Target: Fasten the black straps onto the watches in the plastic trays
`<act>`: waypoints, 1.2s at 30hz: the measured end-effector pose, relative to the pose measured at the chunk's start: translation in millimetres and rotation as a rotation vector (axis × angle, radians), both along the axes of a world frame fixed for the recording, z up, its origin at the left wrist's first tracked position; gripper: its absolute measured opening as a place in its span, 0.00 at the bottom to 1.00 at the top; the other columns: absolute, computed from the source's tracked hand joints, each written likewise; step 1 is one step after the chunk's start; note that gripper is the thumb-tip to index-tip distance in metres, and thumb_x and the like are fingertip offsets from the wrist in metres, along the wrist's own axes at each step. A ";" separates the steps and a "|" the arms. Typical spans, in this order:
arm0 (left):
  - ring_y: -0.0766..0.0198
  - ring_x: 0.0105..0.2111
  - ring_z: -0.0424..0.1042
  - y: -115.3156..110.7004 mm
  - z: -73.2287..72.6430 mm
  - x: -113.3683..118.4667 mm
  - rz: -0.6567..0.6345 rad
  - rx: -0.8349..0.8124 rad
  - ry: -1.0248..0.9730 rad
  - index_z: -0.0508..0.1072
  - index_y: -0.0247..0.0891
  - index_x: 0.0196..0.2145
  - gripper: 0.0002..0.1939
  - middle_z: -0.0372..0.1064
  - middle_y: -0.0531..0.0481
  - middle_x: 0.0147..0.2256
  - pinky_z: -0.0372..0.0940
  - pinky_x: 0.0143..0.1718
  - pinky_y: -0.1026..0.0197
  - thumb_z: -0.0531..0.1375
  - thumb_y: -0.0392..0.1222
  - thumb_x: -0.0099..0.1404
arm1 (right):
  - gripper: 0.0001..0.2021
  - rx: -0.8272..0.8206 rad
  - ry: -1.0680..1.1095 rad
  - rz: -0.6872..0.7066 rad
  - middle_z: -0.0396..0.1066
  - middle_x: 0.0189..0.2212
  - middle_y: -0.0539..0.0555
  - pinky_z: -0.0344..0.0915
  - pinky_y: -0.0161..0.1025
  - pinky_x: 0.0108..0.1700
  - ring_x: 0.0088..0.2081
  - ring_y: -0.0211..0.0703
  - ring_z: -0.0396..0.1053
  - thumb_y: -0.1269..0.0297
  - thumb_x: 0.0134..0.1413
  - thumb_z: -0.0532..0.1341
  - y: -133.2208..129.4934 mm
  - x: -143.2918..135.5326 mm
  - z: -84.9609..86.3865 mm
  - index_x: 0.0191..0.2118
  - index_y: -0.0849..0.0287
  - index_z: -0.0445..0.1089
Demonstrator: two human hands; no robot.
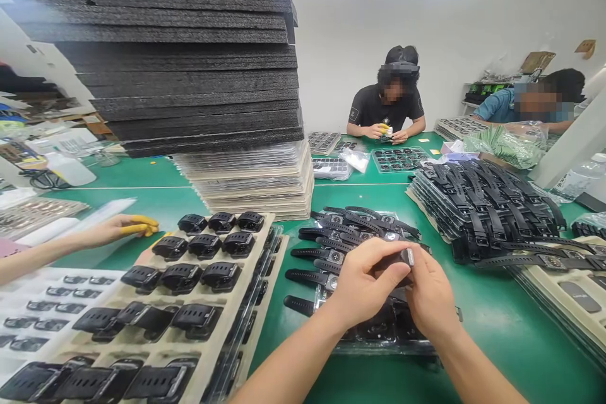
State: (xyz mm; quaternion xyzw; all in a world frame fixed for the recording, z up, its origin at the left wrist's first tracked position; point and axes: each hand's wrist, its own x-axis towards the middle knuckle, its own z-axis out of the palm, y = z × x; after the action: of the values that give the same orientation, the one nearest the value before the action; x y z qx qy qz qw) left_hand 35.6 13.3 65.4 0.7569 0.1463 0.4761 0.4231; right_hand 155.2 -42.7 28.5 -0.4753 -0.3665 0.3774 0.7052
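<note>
Holds small dark piece point(408, 257), silvery at one end, clamped between fingers of left hand point(367, 278) and right hand point(432, 297), above clear tray point(379, 348) on green worktop point(502, 322), toward tray's right edge.

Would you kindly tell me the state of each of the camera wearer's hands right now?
Left hand: closed, holding a small dark item with a grey end.
Right hand: closed on the same item.

There are fifteen watches point(180, 278) on the left cream tray point(247, 268) and two people point(386, 107) opposite.
</note>
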 end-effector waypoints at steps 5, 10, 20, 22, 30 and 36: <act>0.60 0.33 0.74 -0.1 -3.5 1.9 0.037 0.086 0.011 0.80 0.39 0.49 0.14 0.79 0.44 0.36 0.68 0.38 0.59 0.63 0.43 0.68 | 0.20 0.014 0.009 -0.002 0.72 0.33 0.52 0.70 0.43 0.41 0.36 0.47 0.70 0.42 0.67 0.57 -2.8 -6.2 0.4 0.40 0.54 0.74; 0.59 0.34 0.73 1.8 3.7 -1.1 -0.022 -0.103 0.123 0.81 0.37 0.37 0.12 0.77 0.45 0.34 0.68 0.39 0.59 0.59 0.45 0.71 | 0.19 0.027 -0.088 0.038 0.74 0.42 0.54 0.69 0.44 0.44 0.41 0.49 0.70 0.44 0.66 0.59 -8.5 6.7 13.8 0.53 0.49 0.74; 0.68 0.25 0.57 3.1 6.3 0.2 -0.285 -0.585 0.119 0.77 0.35 0.30 0.23 0.61 0.54 0.23 0.56 0.28 0.64 0.66 0.61 0.62 | 0.15 -0.015 -0.060 0.120 0.67 0.28 0.50 0.64 0.37 0.34 0.33 0.42 0.64 0.50 0.47 0.74 -10.2 27.6 49.4 0.27 0.56 0.76; 0.71 0.23 0.51 2.8 5.3 1.7 -0.339 -0.690 0.086 0.74 0.34 0.27 0.25 0.53 0.58 0.21 0.51 0.25 0.65 0.66 0.63 0.60 | 0.17 -0.040 -0.030 0.092 0.70 0.28 0.51 0.64 0.36 0.32 0.30 0.41 0.64 0.48 0.49 0.73 -6.5 23.3 56.6 0.29 0.57 0.75; 0.62 0.30 0.68 -4.2 3.1 -2.7 -0.457 -0.775 0.131 0.81 0.32 0.30 0.27 0.72 0.47 0.26 0.62 0.31 0.63 0.67 0.65 0.58 | 0.15 0.123 -0.153 -0.258 0.69 0.29 0.48 0.60 0.33 0.24 0.24 0.37 0.63 0.48 0.61 0.65 19.0 21.2 73.0 0.38 0.54 0.65; 0.69 0.24 0.58 -7.0 -1.1 0.7 -0.445 -0.819 0.053 0.81 0.31 0.31 0.30 0.64 0.52 0.23 0.54 0.26 0.66 0.66 0.67 0.58 | 0.14 0.107 -0.161 -0.223 0.68 0.30 0.49 0.58 0.32 0.21 0.24 0.37 0.62 0.49 0.63 0.64 19.9 11.4 71.2 0.42 0.53 0.66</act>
State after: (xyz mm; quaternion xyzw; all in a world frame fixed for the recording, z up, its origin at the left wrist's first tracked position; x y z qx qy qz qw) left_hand 36.3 6.3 64.3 0.5523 0.1672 0.2574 0.7750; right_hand 166.5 -22.8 99.7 -0.5034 -0.3864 0.2371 0.7355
